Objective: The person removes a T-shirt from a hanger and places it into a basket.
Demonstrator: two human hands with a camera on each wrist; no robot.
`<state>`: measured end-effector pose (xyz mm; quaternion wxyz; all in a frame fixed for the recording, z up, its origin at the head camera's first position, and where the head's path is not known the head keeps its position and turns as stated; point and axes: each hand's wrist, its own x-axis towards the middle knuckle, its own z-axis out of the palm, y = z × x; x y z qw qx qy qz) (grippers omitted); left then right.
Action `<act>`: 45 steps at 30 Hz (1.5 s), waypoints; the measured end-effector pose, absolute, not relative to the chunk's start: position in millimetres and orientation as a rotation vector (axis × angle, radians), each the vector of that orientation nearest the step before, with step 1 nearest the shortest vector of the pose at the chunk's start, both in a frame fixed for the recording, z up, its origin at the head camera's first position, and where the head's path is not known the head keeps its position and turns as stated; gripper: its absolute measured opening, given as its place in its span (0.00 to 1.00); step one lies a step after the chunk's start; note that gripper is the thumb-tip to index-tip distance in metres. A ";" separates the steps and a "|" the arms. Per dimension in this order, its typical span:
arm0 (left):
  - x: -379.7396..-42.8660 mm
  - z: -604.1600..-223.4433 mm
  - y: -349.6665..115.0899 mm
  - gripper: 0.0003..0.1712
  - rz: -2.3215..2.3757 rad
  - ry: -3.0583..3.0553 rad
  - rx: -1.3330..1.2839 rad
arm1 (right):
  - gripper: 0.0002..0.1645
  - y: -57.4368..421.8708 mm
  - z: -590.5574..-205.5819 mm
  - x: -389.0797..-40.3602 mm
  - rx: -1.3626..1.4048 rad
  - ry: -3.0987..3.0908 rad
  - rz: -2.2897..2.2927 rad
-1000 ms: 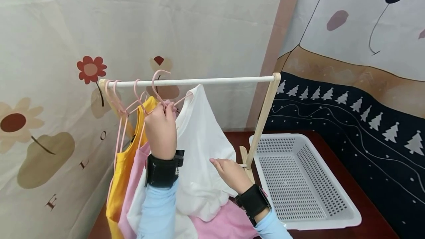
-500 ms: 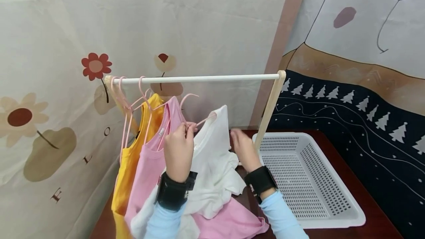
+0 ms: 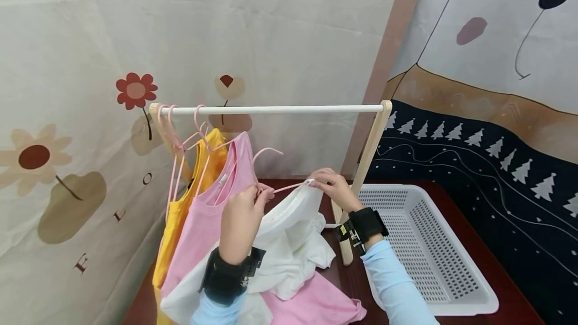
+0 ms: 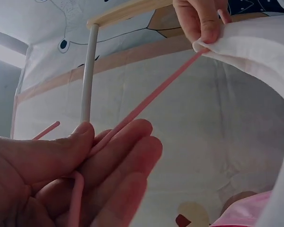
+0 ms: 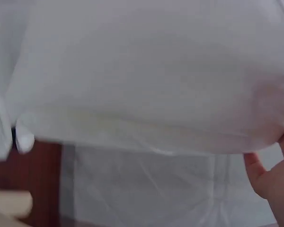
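Observation:
My left hand (image 3: 241,222) grips a pink clothes hanger (image 3: 289,187) near the base of its hook, below the rack's bar. In the left wrist view, the hanger's wire (image 4: 146,101) runs from between thumb and fingers up to the shoulder of a white top (image 4: 255,40). There my right hand (image 3: 334,188) pinches the fabric at the hanger's right end. The white top (image 3: 293,234) droops from that spot in loose folds. It fills most of the right wrist view, where part of a hand (image 5: 274,177) shows at its edge.
A rack with a white bar (image 3: 289,109) and wooden legs stands behind. At its left end hang a yellow top (image 3: 173,245), a pink top (image 3: 198,234) and hangers. More pink cloth (image 3: 311,300) lies on the dark red table. A white plastic basket (image 3: 474,285) sits right.
The held hanger has come down from the bar with the white top. My right hand has risen from the lower right and now pinches the top's shoulder.

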<state>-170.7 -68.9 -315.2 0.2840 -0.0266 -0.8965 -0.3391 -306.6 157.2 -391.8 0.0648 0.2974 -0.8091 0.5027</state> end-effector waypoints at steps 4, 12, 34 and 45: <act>-168.6 -311.1 -75.4 0.12 -0.949 -2.471 -0.102 | 0.08 163.0 -394.1 -308.3 0.515 -2.234 1.945; -169.5 -309.3 -77.0 0.14 -1.175 -2.543 -0.125 | 0.12 164.0 -393.0 -303.9 0.043 -1.842 2.309; -189.1 -303.9 -67.5 0.20 -1.144 -2.364 -0.055 | 0.20 145.4 -471.9 -302.0 -0.087 -2.339 1.902; -188.0 -311.0 -63.9 0.20 -1.071 -2.357 -0.052 | 0.19 126.3 -457.0 -281.9 0.097 -2.418 1.278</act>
